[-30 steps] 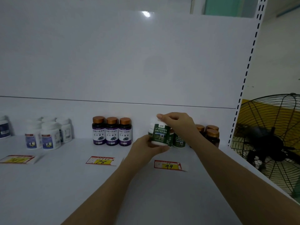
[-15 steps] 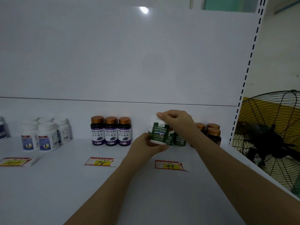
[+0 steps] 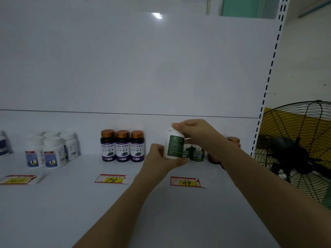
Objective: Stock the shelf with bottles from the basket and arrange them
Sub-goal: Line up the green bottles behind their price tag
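Observation:
A white bottle with a green label is held just above the white shelf, near the back wall. My left hand grips its lower part from the left. My right hand pinches its white cap from above. The label's small-print side faces me. Right behind it stand two more green-label bottles. No basket is in view.
Three purple-label bottles with copper caps stand to the left, and several white bottles farther left. Brown copper-capped bottles sit behind my right wrist. Price tags lie along the shelf. A black fan stands right of the shelf upright.
The bottle has been turned between my hands: its front label faced me before, now the small-print side does. Both hands stay in about the same place.

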`<act>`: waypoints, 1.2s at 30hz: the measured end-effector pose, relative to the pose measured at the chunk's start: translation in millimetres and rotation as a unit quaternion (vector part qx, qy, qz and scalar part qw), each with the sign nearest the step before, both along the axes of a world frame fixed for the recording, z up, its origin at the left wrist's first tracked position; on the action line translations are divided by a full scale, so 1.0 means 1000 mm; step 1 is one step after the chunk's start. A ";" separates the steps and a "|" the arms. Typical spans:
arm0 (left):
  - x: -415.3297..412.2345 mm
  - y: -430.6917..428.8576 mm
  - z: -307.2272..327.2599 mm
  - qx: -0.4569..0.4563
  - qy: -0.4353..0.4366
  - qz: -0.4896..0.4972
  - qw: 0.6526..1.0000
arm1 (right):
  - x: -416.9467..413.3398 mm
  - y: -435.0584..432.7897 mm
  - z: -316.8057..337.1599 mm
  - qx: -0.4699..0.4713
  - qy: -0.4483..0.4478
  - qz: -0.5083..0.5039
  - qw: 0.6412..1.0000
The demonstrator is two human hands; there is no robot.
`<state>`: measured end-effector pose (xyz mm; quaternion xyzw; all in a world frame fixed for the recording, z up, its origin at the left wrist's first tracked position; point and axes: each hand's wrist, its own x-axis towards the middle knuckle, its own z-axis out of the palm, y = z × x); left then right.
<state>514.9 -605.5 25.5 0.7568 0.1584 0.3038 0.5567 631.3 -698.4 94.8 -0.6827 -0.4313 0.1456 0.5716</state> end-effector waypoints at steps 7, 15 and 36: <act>-0.011 0.002 0.001 -0.007 0.004 -0.048 0.999 | -0.004 -0.005 -0.003 0.018 0.051 0.037 0.998; -0.014 0.006 0.003 -0.020 -0.008 -0.046 0.999 | -0.006 0.002 -0.007 0.029 -0.017 0.013 0.999; -0.005 0.010 0.002 0.015 -0.014 0.016 1.000 | 0.007 0.013 -0.018 0.008 0.003 0.042 0.999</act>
